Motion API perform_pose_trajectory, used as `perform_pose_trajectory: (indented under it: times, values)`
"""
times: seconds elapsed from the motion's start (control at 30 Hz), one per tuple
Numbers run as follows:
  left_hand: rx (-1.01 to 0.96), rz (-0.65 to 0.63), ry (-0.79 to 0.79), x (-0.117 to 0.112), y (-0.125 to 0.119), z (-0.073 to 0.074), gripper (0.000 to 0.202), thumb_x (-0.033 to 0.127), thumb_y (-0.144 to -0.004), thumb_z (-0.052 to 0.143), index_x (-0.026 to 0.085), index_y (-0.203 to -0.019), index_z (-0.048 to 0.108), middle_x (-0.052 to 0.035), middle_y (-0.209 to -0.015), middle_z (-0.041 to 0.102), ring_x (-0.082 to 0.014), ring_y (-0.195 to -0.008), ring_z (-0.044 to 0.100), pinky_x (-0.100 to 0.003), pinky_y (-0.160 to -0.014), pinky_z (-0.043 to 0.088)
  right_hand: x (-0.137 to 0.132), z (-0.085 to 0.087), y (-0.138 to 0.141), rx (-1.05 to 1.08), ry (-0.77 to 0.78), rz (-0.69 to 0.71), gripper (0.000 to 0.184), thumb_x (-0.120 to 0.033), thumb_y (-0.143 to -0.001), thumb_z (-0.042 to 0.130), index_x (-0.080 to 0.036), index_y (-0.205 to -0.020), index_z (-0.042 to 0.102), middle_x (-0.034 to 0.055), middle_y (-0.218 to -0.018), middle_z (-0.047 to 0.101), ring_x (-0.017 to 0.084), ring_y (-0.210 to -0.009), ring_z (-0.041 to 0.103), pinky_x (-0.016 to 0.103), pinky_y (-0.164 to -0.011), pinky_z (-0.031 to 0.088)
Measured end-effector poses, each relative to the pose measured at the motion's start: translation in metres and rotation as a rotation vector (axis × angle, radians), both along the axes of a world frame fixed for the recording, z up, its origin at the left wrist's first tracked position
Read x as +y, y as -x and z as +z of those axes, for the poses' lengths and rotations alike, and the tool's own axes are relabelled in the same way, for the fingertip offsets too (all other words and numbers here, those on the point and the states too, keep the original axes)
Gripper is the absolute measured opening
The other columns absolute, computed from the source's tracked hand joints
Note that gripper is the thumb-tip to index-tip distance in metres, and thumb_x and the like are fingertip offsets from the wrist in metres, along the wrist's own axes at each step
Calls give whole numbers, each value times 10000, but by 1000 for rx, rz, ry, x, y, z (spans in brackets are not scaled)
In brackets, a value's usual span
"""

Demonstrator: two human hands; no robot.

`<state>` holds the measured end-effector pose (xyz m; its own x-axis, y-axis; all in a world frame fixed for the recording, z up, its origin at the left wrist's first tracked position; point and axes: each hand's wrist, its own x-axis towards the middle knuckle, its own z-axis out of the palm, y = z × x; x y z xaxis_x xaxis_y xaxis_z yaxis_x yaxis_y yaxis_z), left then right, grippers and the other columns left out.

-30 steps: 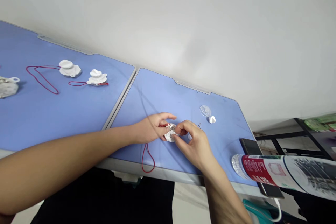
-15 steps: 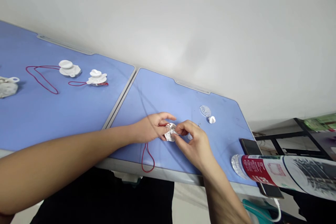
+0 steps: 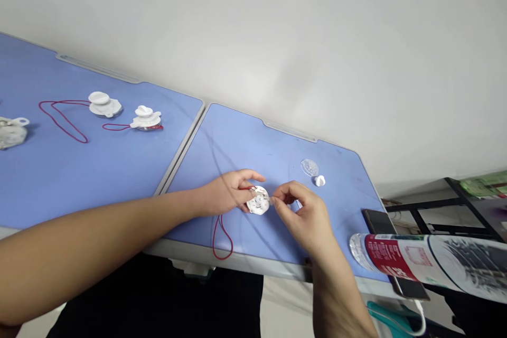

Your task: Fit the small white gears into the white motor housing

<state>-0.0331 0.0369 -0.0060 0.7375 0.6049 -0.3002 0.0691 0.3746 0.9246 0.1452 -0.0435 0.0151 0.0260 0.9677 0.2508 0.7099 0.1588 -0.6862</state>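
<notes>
My left hand grips a round white plastic case by its left side, thumb on top. Small white round parts and bits of metal show inside its open face. A red cord loop hangs below the left hand over the table's front edge. At the case's right rim, the thumb and forefinger of my right hand are pinched together; a tiny pale bit shows at their tips, too small to name. Beyond that hand lie a clear round disc and a white knob.
On the left blue table sit two white knobbed devices with red cords and a partly cut-off octagonal piece. At right, a plastic bottle lies across a black phone with a white cable. A wall rises behind.
My right hand has drawn back slightly to the right, from the middle of the case to its rim, uncovering more of the inner parts. The left hand keeps its hold.
</notes>
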Motion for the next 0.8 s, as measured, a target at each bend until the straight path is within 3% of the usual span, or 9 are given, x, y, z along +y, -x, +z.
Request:
perform_pose_trajectory:
  times: [0.57, 0.8]
  values:
    - [43, 16, -20, -3, -2, 3, 355, 134, -829, 587, 133, -1183, 561, -26, -856, 695, -110, -694, 622, -237, -648, 507, 3, -6, 4, 13, 52, 11, 112, -171, -767, 561, -213, -677, 613, -16, -645, 615, 130, -614, 538, 251, -604, 442]
    - [21, 39, -23, -3, -1, 2, 385, 148, -802, 617, 144, -1184, 565, -41, -935, 710, -124, -748, 639, -256, -693, 509, 3, -4, 7, 4, 108, -42, 109, -196, -755, 548, -209, -679, 626, -2, -650, 629, 133, -594, 537, 253, -583, 437]
